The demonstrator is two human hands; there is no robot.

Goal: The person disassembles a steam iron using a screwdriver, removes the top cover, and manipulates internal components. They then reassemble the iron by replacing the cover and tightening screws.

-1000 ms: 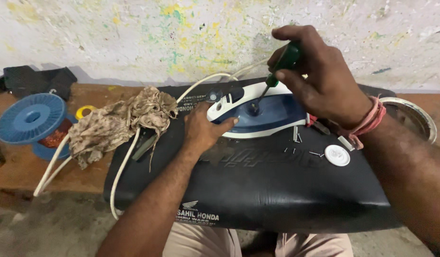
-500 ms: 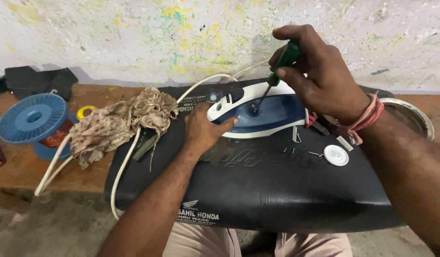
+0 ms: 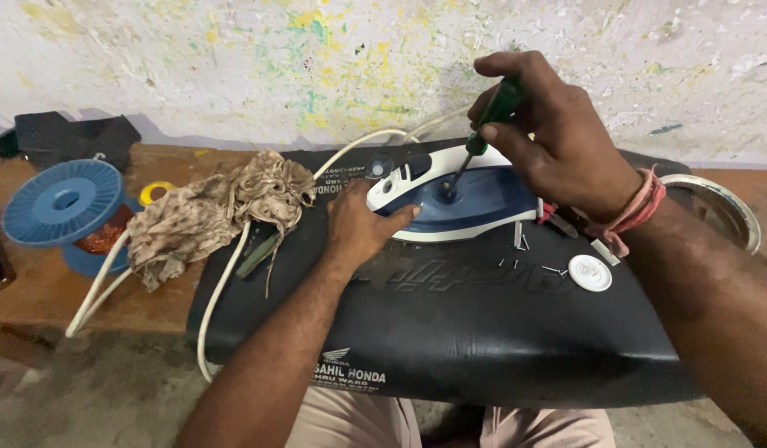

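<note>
A blue and white clothes iron (image 3: 474, 199) lies on a black motorcycle seat (image 3: 450, 332) across my lap. My left hand (image 3: 358, 228) presses flat against the iron's near side and steadies it. My right hand (image 3: 549, 133) is closed round the green handle of a screwdriver (image 3: 483, 145). The screwdriver's tip sits in the iron's blue body. A white round cap (image 3: 590, 272) and several small screws (image 3: 520, 245) lie on the seat to the right of the iron.
A dirty rag (image 3: 217, 216) lies at the seat's left end over the iron's white cord (image 3: 226, 282). A blue wire spool (image 3: 64, 207) and a yellow tape roll (image 3: 155, 192) sit on the brown ledge. A metal bowl (image 3: 719, 211) stands at the right. A paint-flecked wall is behind.
Barely any: my right hand stays on the screwdriver with only a slight shift of the wrist, and my left hand keeps its place on the iron.
</note>
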